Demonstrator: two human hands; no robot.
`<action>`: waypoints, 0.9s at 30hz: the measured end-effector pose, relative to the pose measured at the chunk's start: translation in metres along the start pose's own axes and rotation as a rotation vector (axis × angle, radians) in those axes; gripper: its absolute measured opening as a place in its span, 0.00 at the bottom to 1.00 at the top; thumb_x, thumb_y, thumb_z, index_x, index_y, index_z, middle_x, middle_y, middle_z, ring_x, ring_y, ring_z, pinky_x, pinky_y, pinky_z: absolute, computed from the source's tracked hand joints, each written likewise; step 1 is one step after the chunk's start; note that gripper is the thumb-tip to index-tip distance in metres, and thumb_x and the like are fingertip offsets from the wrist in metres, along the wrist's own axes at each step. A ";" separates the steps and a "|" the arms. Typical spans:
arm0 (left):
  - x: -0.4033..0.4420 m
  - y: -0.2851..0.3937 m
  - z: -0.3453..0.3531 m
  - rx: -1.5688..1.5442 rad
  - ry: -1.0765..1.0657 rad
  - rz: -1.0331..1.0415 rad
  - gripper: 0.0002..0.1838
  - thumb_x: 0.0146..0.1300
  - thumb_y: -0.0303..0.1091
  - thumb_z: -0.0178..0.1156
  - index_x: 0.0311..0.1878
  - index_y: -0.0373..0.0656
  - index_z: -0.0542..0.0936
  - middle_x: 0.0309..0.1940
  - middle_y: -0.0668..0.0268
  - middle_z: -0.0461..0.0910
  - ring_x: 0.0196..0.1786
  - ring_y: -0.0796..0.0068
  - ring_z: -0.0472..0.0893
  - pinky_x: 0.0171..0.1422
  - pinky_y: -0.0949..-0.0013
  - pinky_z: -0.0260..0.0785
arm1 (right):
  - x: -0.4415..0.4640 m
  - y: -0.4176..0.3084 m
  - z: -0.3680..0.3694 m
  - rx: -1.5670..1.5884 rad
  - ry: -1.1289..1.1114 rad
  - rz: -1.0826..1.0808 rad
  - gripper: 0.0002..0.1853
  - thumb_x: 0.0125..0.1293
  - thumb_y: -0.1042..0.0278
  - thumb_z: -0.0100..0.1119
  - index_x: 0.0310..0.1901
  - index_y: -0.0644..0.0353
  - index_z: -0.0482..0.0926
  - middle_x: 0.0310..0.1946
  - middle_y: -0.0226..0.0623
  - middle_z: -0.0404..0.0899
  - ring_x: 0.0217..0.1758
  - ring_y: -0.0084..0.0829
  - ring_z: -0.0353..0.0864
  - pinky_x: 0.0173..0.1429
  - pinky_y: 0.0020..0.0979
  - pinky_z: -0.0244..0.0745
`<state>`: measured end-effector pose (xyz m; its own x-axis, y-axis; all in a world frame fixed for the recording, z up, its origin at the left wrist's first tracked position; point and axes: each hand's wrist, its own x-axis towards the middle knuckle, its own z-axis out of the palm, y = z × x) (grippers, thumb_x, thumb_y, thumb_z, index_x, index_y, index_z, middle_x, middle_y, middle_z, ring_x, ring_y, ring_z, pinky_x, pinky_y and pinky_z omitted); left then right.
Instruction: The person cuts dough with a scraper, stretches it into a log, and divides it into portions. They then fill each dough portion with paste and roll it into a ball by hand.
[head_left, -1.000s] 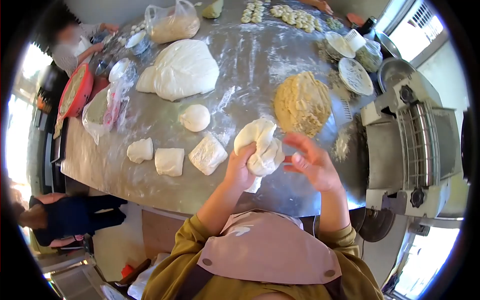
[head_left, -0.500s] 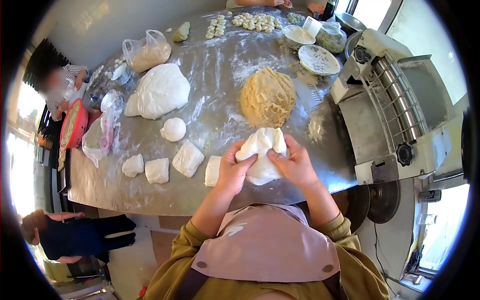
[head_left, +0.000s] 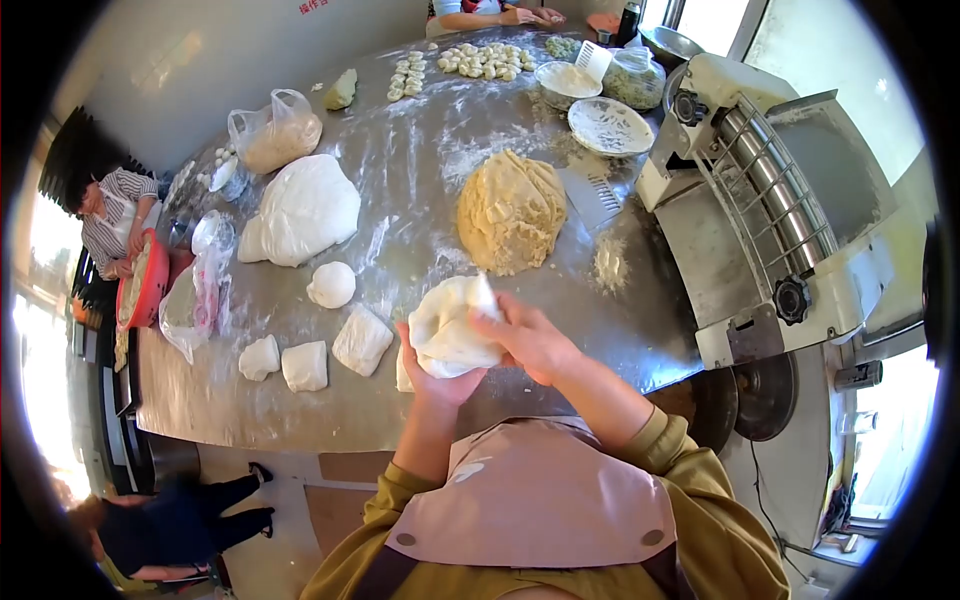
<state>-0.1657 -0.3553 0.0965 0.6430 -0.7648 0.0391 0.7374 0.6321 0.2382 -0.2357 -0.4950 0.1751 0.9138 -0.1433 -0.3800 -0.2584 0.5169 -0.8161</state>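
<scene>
A soft white lump of dough [head_left: 448, 328] is held up above the near edge of the metal table. My left hand [head_left: 445, 386] cups it from below and the left side. My right hand [head_left: 535, 343] grips its right edge, fingers and thumb closed on a raised fold. Just behind the left hand, a white dough piece [head_left: 403, 374] is mostly hidden. To the left lie more cut pieces [head_left: 362, 340] and a round dough ball [head_left: 332, 285]. Beyond my hands sits a big yellow dough mound [head_left: 512, 212], with a flat scraper [head_left: 592, 197] beside it.
A roller machine [head_left: 780, 190] stands on the right. A large white dough mass [head_left: 305, 210], a bagged lump [head_left: 280, 138] and a red basin [head_left: 145, 280] are leftward. Small shaped pieces [head_left: 487, 62] and bowls [head_left: 610, 127] lie far back. Other people stand left and at the far end.
Both hands have shifted left with the dough. The left hand has turned palm up beneath it, while the right has moved to its side. The view has shifted slightly.
</scene>
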 end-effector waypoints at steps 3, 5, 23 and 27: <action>-0.004 0.007 -0.013 -0.012 0.125 0.083 0.42 0.66 0.71 0.38 0.73 0.49 0.63 0.69 0.60 0.67 0.70 0.53 0.68 0.71 0.44 0.60 | 0.002 -0.004 -0.015 -0.398 0.046 0.034 0.33 0.65 0.44 0.64 0.64 0.58 0.70 0.47 0.39 0.82 0.46 0.32 0.82 0.50 0.33 0.76; -0.010 0.014 -0.009 -0.003 0.194 0.156 0.43 0.66 0.72 0.38 0.73 0.48 0.63 0.70 0.59 0.67 0.70 0.52 0.67 0.72 0.43 0.58 | 0.018 -0.004 -0.043 -0.812 0.246 -0.158 0.31 0.66 0.47 0.62 0.64 0.59 0.71 0.51 0.42 0.81 0.51 0.38 0.82 0.53 0.36 0.76; 0.000 0.020 0.018 0.041 0.204 0.194 0.47 0.63 0.76 0.40 0.74 0.48 0.61 0.70 0.56 0.66 0.68 0.39 0.67 0.70 0.39 0.59 | 0.165 0.065 -0.161 -1.563 0.478 -0.760 0.16 0.58 0.61 0.67 0.43 0.60 0.77 0.42 0.42 0.77 0.52 0.48 0.75 0.55 0.45 0.72; 0.009 0.023 0.034 0.057 0.158 0.166 0.49 0.63 0.76 0.39 0.75 0.46 0.59 0.71 0.55 0.63 0.70 0.39 0.65 0.71 0.39 0.58 | 0.150 0.085 -0.157 -1.541 0.474 -0.755 0.14 0.58 0.60 0.67 0.41 0.59 0.77 0.40 0.41 0.77 0.50 0.46 0.75 0.53 0.44 0.72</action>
<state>-0.1505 -0.3517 0.1353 0.7821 -0.6194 -0.0689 0.6089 0.7359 0.2961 -0.1701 -0.6050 -0.0197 0.8735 -0.3039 0.3804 -0.1521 -0.9125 -0.3796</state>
